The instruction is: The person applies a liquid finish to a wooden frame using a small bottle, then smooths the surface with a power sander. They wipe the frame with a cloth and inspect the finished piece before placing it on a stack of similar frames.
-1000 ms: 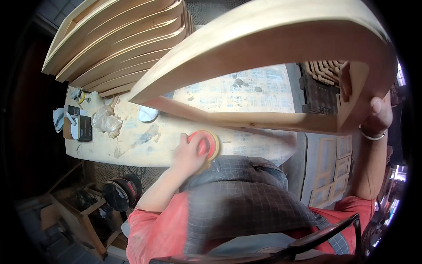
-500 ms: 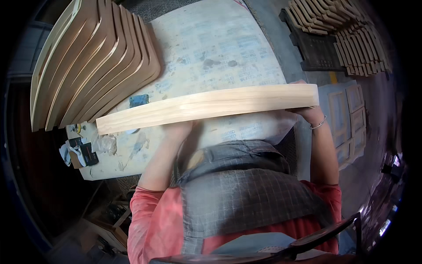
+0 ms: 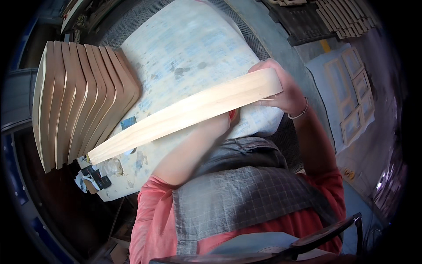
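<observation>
A long, pale, slightly curved wooden board slants across in front of me, its far-left end low and its right end raised. My right hand is closed around the right end, thumb below and fingers over the back edge. Under the board's lower edge, right of its middle, is my left hand. Its fingers look curled and are mostly hidden behind the board. A small red patch shows at them; I cannot make out what it is.
Several bent plywood panels stand in a row on the left of the covered table. A blue block, a crumpled plastic bag and a small dark box lie near its left corner. Wooden frames and stacked wood pieces are at right.
The board has tilted more steeply, its left end dropping lower in view. My left hand has slid right along its underside, toward my right hand. The whole view has turned.
</observation>
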